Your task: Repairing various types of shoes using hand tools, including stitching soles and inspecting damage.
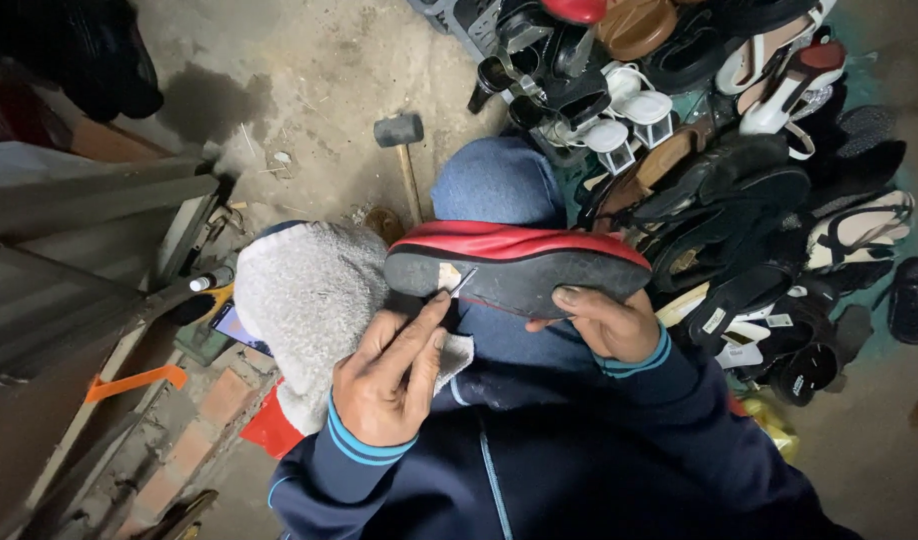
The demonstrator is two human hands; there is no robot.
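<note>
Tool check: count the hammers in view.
1. The hammer lies on the floor beyond the knee, above the red shoe. Others may be hidden under the shoe pile.

shoe pile (739, 150) cut off at top edge, blade (463, 282) mostly hidden in left hand (389, 375)

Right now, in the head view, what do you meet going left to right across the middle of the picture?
Orange strap → grey woolly cloth → left hand with a small blade → red shoe with black sole → right hand → pile of dark sandals and shoes.
</note>
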